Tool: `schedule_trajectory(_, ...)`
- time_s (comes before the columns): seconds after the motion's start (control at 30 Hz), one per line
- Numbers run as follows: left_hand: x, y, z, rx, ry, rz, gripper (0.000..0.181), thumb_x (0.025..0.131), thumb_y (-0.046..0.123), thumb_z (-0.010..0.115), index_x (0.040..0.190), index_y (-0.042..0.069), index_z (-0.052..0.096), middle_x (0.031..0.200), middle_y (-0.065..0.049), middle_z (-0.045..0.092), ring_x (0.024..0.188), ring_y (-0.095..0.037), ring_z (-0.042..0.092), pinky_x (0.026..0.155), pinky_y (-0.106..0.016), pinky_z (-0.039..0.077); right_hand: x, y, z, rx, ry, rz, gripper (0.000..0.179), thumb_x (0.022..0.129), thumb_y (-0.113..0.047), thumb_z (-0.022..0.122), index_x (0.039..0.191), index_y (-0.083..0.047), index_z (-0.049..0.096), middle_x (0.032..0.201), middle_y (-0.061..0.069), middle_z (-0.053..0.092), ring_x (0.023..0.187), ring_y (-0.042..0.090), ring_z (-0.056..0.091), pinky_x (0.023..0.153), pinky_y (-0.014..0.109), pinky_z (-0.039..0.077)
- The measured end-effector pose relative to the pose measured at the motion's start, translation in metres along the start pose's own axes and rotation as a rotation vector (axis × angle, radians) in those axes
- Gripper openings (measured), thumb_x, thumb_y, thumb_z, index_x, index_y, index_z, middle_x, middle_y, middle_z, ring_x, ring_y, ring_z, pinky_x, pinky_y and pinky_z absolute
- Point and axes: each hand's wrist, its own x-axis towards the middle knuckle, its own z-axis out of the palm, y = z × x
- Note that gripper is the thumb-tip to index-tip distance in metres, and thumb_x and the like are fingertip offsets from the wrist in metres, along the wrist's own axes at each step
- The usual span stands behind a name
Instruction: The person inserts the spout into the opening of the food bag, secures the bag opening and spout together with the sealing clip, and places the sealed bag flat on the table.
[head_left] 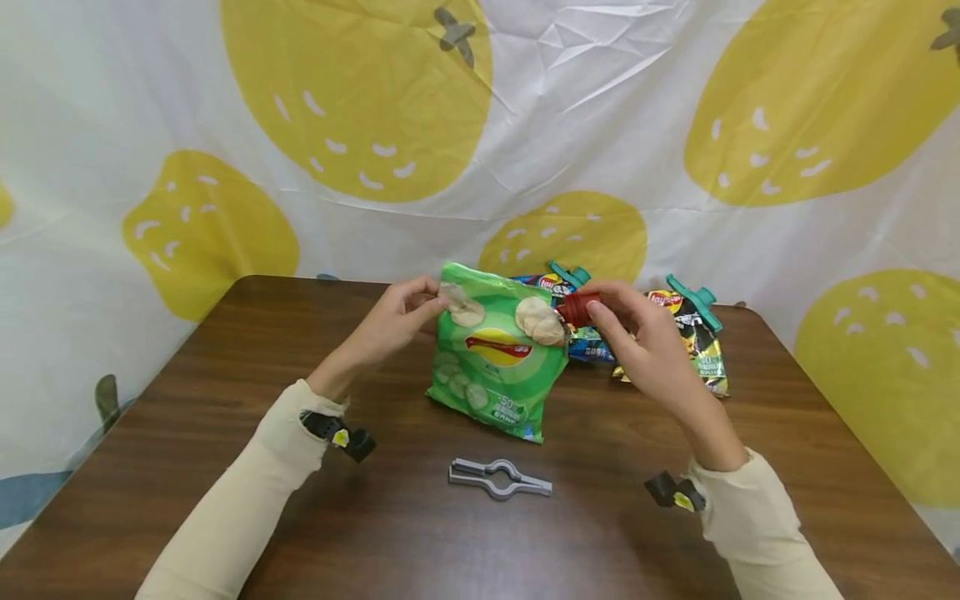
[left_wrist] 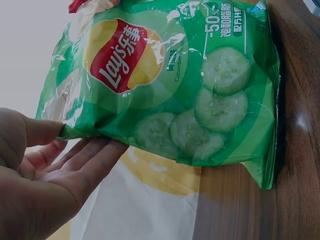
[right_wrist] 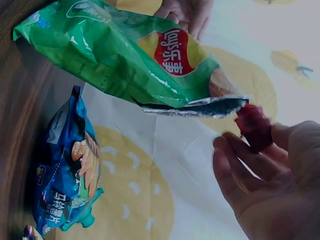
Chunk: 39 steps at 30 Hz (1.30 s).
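A green Lay's cucumber chip bag (head_left: 491,354) is held up in front of me, its lower edge close over the table. My left hand (head_left: 408,317) pinches its upper left edge between thumb and fingers. In the left wrist view, the left fingers (left_wrist: 95,155) lie behind the bag. My right hand (head_left: 637,333) pinches a small red ribbed piece (head_left: 577,309) at the bag's upper right edge. Silvery lining (right_wrist: 200,106) shows along that edge in the right wrist view. On the table before the bag lies a grey clip-like tool (head_left: 501,478) with a round middle.
Behind the green bag stands a blue chip bag (head_left: 591,347) with a teal clip (head_left: 570,275). A black chip bag (head_left: 708,354) with another teal clip (head_left: 693,302) stands at the right. A lemon-printed cloth (head_left: 585,125) hangs behind the brown table (head_left: 360,517).
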Motion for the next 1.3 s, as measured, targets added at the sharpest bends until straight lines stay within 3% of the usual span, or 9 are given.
schedule_trajectory(0.27, 0.000, 0.002, 0.000, 0.022, 0.009, -0.028, 0.021, 0.105, 0.016, 0.050, 0.109, -0.004, 0.053, 0.102, -0.012, 0.057, 0.094, -0.024, 0.059, 0.081, -0.058, 0.055, 0.001, 0.001, -0.004, 0.076, -0.002, 0.028, 0.023, 0.103, -0.008, 0.054, 0.123, -0.004, 0.063, 0.102, 0.011, 0.070, 0.080, 0.010, 0.062, 0.069, 0.019, 0.052)
schedule_trajectory(0.53, 0.000, -0.001, 0.001, 0.004, -0.004, -0.026, 0.019, 0.106, 0.017, 0.049, 0.107, -0.002, 0.051, 0.105, -0.012, 0.058, 0.094, -0.027, 0.060, 0.082, -0.059, 0.054, 0.000, 0.007, -0.001, 0.042, 0.040, 0.056, 0.025, 0.104, -0.012, 0.051, 0.124, -0.004, 0.063, 0.100, 0.012, 0.068, 0.079, 0.010, 0.062, 0.067, 0.018, 0.051)
schedule_trajectory(0.8, 0.003, -0.002, 0.003, -0.023, -0.024, -0.009, 0.018, 0.106, 0.017, 0.049, 0.106, -0.001, 0.053, 0.102, -0.011, 0.060, 0.087, -0.025, 0.063, 0.079, -0.052, 0.056, -0.003, 0.013, 0.004, -0.040, -0.085, 0.054, 0.022, 0.103, -0.013, 0.055, 0.122, -0.008, 0.063, 0.105, 0.008, 0.070, 0.085, 0.012, 0.065, 0.074, 0.018, 0.052)
schedule_trajectory(0.93, 0.003, -0.003, 0.004, -0.031, -0.039, -0.003, 0.016, 0.106, 0.016, 0.048, 0.105, 0.000, 0.053, 0.103, -0.009, 0.059, 0.085, -0.024, 0.065, 0.078, -0.051, 0.057, -0.005, 0.014, 0.011, -0.009, -0.041, 0.050, 0.022, 0.103, -0.012, 0.054, 0.122, -0.007, 0.064, 0.107, 0.007, 0.070, 0.090, 0.014, 0.065, 0.077, 0.018, 0.052)
schedule_trajectory(1.07, 0.003, -0.003, 0.004, -0.016, -0.032, -0.008, 0.018, 0.106, 0.014, 0.049, 0.111, -0.002, 0.052, 0.107, -0.014, 0.059, 0.091, -0.024, 0.063, 0.079, -0.044, 0.056, -0.005, 0.013, 0.016, 0.010, 0.016, 0.050, 0.021, 0.102, -0.012, 0.057, 0.120, -0.006, 0.066, 0.107, 0.007, 0.071, 0.092, 0.010, 0.065, 0.080, 0.015, 0.051)
schedule_trajectory(1.2, 0.001, 0.001, 0.007, 0.084, 0.052, 0.028, 0.030, 0.104, 0.017, 0.053, 0.129, 0.001, 0.047, 0.121, -0.019, 0.060, 0.107, -0.027, 0.061, 0.085, -0.041, 0.051, -0.005, 0.011, 0.021, 0.055, 0.023, 0.046, 0.020, 0.101, -0.009, 0.058, 0.118, -0.004, 0.067, 0.105, 0.009, 0.070, 0.091, 0.012, 0.064, 0.079, 0.015, 0.051)
schedule_trajectory(1.3, -0.001, 0.011, 0.015, 0.323, 0.146, 0.209, 0.042, 0.101, 0.020, 0.059, 0.137, 0.004, 0.044, 0.133, -0.016, 0.055, 0.120, -0.029, 0.055, 0.095, -0.044, 0.046, -0.005, 0.010, 0.023, 0.083, 0.008, 0.030, 0.020, 0.100, -0.006, 0.057, 0.118, -0.003, 0.067, 0.104, 0.010, 0.069, 0.090, 0.016, 0.063, 0.079, 0.016, 0.051)
